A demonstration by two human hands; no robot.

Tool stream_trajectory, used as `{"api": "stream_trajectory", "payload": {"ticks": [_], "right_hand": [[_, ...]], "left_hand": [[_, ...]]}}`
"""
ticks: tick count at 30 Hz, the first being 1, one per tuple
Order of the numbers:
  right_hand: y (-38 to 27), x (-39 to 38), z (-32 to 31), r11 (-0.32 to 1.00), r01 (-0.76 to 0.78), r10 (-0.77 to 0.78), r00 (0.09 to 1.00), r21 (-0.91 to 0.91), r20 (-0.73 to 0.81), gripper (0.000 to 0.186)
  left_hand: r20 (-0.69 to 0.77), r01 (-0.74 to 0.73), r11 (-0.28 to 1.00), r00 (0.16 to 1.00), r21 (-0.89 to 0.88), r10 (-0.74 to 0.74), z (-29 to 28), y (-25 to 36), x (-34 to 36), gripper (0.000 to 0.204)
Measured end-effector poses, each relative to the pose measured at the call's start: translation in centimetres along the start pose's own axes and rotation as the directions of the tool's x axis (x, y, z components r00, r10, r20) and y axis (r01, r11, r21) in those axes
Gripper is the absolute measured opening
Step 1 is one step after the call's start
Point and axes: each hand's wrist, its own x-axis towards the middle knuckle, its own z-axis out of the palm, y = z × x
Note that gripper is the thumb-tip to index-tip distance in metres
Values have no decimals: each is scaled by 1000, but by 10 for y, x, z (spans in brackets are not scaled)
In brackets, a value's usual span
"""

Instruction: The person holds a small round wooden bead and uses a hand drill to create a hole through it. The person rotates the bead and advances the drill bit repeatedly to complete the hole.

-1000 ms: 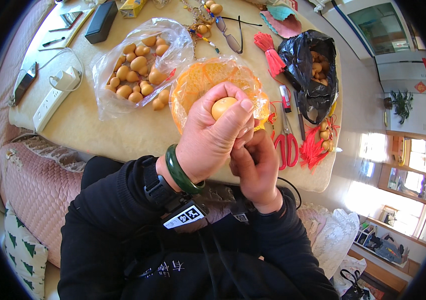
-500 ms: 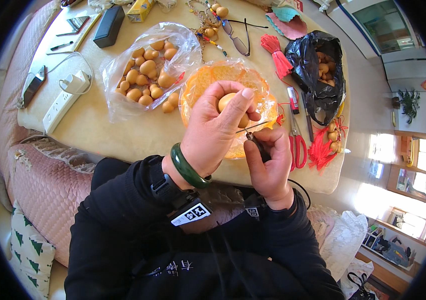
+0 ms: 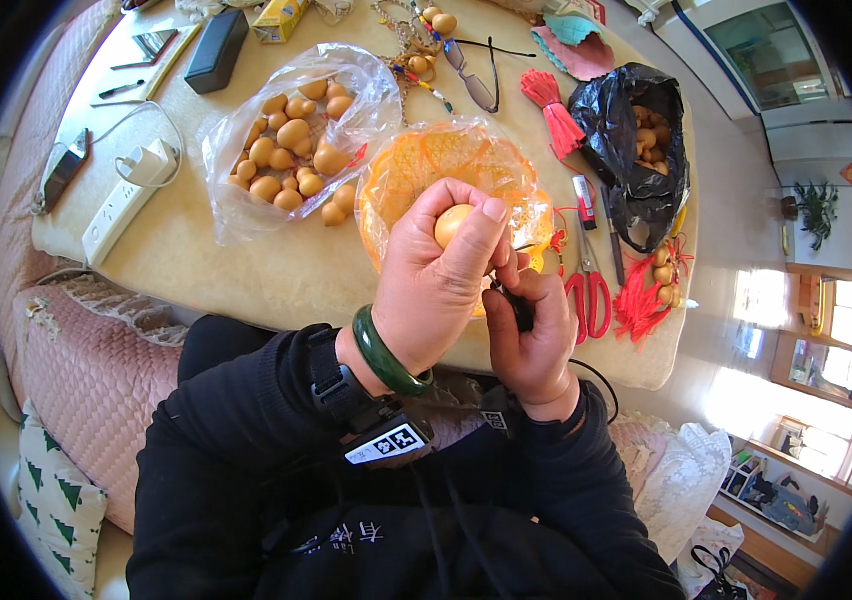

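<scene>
My left hand (image 3: 424, 275), with a green bangle at its wrist, is closed around a small tan gourd (image 3: 453, 226). Its round end shows between the thumb and curled fingers. My right hand (image 3: 538, 345) pinches a small dark-handled tool (image 3: 519, 309) just below it. The fingertips of both hands meet, and the tool's tip is hidden among them. Under my hands lies an orange openwork basket (image 3: 383, 192) lined with clear plastic.
A clear bag of small gourds (image 3: 236, 205) lies to the left, a black bag (image 3: 596, 105) of gourds at the right. Red-handled scissors (image 3: 598, 300), red tassels (image 3: 638, 305), a glue stick (image 3: 584, 200) and glasses (image 3: 481, 92) lie around. A white power strip (image 3: 126, 205) sits far left.
My hands have drawn together, and the tool's thin metal rod, visible before, is now mostly hidden. The gourd in my left hand has turned so its round end shows more.
</scene>
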Motion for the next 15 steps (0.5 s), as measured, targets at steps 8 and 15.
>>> {"api": "stream_trajectory", "payload": {"ticks": [8, 15], "right_hand": [[-3, 6, -2, 201, -634, 422, 744, 746, 518, 12], [-4, 0, 3, 471, -565, 448, 815, 677, 367, 11]], "left_hand": [[12, 6, 999, 1000, -41, -5, -2, -1, 1, 15], [24, -3, 1000, 1000, -19, 3, -4, -2, 1, 12]]}}
